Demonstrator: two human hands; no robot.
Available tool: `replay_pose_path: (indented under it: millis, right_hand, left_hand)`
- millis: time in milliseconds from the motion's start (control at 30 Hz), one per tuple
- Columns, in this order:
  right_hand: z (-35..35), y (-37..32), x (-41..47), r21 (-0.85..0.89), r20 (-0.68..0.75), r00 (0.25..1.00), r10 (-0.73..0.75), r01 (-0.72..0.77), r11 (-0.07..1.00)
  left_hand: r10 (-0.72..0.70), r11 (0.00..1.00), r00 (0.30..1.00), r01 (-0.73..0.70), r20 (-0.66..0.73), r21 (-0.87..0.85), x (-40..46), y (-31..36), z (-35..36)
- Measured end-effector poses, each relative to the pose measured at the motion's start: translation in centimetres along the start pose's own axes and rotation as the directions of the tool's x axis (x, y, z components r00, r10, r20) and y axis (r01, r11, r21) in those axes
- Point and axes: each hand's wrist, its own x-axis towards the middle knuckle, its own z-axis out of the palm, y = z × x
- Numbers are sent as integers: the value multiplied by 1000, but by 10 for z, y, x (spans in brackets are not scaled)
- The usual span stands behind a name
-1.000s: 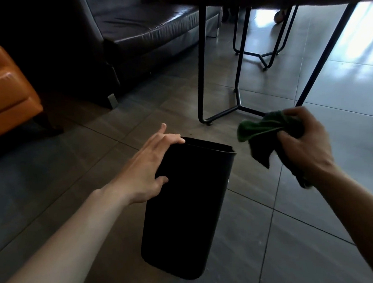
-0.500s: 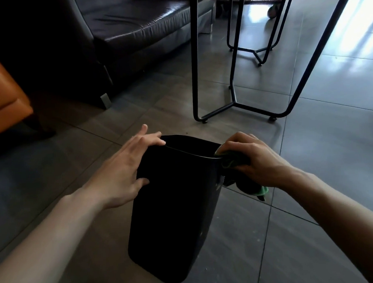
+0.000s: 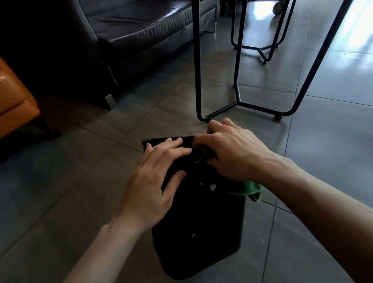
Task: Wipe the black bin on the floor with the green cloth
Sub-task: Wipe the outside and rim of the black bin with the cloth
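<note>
Both hands now atop the black bin (image 3: 199, 238), closer together.

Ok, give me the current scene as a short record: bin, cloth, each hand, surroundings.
bin: black bin on the tiled floor
cloth: green cloth bunched at the bin's top
right hand: right hand grips the cloth
left hand: left hand rests on the bin, fingers spread
surroundings: table legs, dark sofa, orange chair

The left hand (image 3: 155, 179) rests flat on the black bin (image 3: 199, 233) while the right hand (image 3: 233, 152) presses the green cloth (image 3: 250, 186) (bunched, mostly hidden) seemingly against its rim.
</note>
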Motion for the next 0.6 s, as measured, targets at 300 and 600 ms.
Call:
replay_pose_path:
  millis: [300,600]
  right_hand:
    - [9,-3,-5,118,-97,991,96,-84,989]
    - [16,30,-55,434,-559,802,210,67,899]
  left_hand:
    - [-29,998,1000,29,-3,61,5,-11,7]
    - [-80,996,997,81,-21,40,3,-18,0]
